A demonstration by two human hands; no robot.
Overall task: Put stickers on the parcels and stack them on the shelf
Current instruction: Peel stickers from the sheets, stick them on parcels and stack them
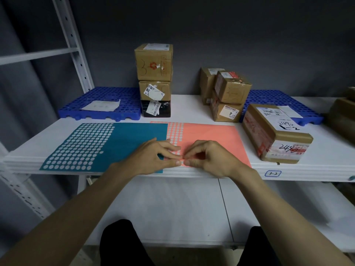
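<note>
A teal sticker sheet (119,139) and a pink sticker sheet (211,137) lie side by side on the white shelf (192,108); both show several empty round holes. My left hand (153,156) and my right hand (207,158) meet at the near left edge of the pink sheet, fingertips pinching at it. Whether a sticker is peeled free I cannot tell. A taped cardboard parcel (274,131) with handwritten marks lies to the right of the pink sheet. Three parcels stand stacked (153,79) behind the sheets.
A cluster of small parcels (226,95) stands at the back right. Two blue perforated pallets (99,104) (284,100) lie on the shelf, each with a paper on it. More brown parcels (343,112) sit at the far right. A lower white shelf (172,208) is below.
</note>
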